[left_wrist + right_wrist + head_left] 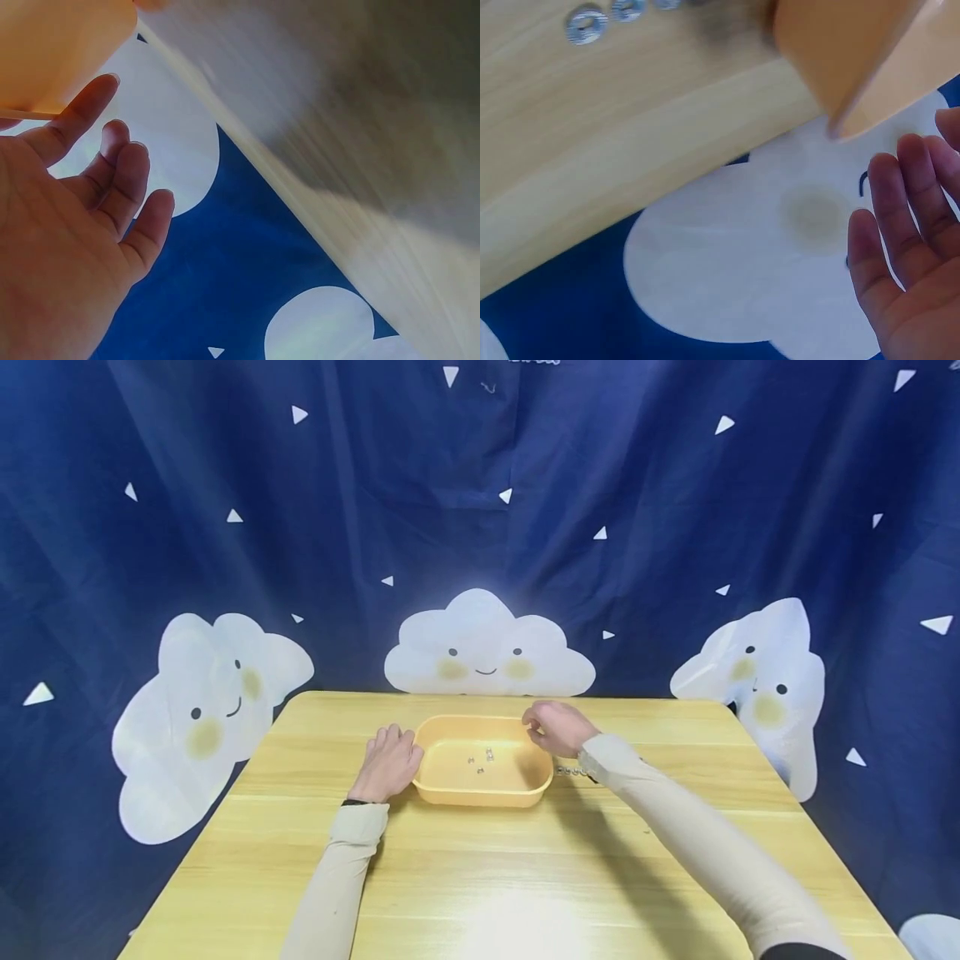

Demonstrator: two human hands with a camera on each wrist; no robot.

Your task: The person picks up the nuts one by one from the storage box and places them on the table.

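Note:
A shallow orange plastic basin (480, 797) sits on the wooden table, with several small shiny metal pieces (481, 770) on its floor. My left hand (387, 764) pinches the basin's left rim; in the left wrist view the index finger lies along the outer wall and the other fingers curl loosely, while the thumb is mostly hidden. Over the right rim hovers my right hand (558, 728), thumb and index finger close together; I cannot tell whether something is between them. Metal rings resembling washers (586, 25) lie in a row just right of the basin, partly behind the right wrist.
The pale wooden table (480, 852) ends at a far edge just behind the basin. A dark blue curtain (480, 543) with white clouds and triangles hangs beyond it. The right forearm crosses the table's right side, casting a shadow.

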